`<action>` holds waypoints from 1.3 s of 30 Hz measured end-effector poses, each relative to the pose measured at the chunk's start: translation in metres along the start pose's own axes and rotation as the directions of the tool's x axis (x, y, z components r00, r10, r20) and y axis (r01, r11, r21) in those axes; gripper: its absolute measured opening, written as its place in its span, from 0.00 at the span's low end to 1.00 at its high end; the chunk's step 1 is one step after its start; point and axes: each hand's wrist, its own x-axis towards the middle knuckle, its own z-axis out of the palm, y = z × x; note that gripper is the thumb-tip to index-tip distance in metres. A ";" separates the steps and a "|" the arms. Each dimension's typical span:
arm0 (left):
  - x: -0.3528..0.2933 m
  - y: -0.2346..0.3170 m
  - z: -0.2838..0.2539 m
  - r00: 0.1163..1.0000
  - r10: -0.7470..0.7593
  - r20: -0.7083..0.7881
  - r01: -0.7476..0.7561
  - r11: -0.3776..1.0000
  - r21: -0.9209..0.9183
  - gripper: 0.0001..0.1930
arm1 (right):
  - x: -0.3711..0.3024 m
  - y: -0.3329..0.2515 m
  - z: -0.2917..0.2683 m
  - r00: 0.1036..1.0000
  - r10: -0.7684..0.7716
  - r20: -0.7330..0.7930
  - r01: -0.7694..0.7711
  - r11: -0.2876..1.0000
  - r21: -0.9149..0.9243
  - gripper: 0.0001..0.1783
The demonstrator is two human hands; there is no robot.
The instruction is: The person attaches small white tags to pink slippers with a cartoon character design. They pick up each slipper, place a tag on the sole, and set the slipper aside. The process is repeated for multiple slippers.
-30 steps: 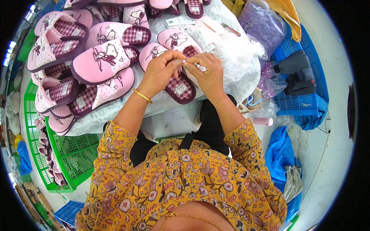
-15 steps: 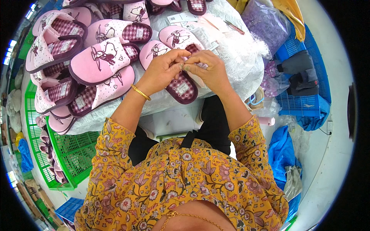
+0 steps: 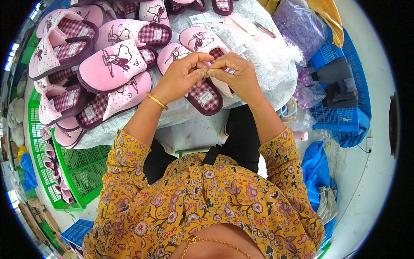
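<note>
My left hand (image 3: 180,81) and my right hand (image 3: 235,74) meet fingertip to fingertip above the near edge of a plastic-covered table (image 3: 276,73). Thumbs and forefingers are pinched together on each side; whatever they hold is too small to make out. Directly below them lies a pair of pink slippers, one pink slipper (image 3: 206,98) showing its maroon checked insole toward me. The pair's other slipper (image 3: 202,39) lies partly under my right hand. To the left, a heap of matching slippers (image 3: 108,64) with dark rims and a printed cartoon dog is stacked in layers.
Paper labels (image 3: 206,18) and a thin reddish-handled tool (image 3: 264,29) lie at the table's far side, near crumpled clear plastic (image 3: 282,54). Green crates (image 3: 86,177) stand low on the left. At right, a blue basket (image 3: 334,116) holds dark items beside a bag of purple material (image 3: 298,26).
Both hands stay pinched together over the slippers, with my right hand shifted slightly right. The whole view has drifted a little; the slippers lie as before.
</note>
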 end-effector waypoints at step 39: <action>-0.002 -0.003 0.007 0.995 0.052 -0.087 -0.053 0.999 -0.009 0.14 | 0.002 0.000 -0.008 0.973 -0.208 0.103 0.225 0.950 -0.214 0.05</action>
